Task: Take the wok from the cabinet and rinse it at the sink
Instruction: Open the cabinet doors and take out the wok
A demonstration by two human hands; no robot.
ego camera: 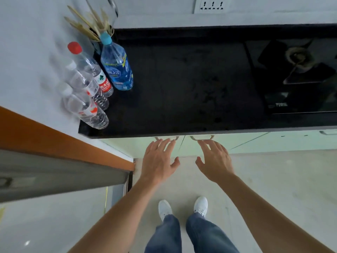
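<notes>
Two pale green cabinet doors [228, 141] sit shut under the black countertop [182, 88], each with a curved metal handle, the left handle [166, 138] and the right handle [202, 137]. My left hand [158, 161] reaches forward with spread fingers, its fingertips right at the left handle. My right hand [215, 159] mirrors it, fingertips just below the right handle. Neither hand holds anything. No wok or sink is in view.
Several plastic water bottles [91, 84] stand at the counter's left edge beside a holder of bamboo sticks [91, 24]. A gas hob [299, 70] lies at the right. An orange-edged door or panel [63, 143] juts in at the left. My feet stand on pale floor.
</notes>
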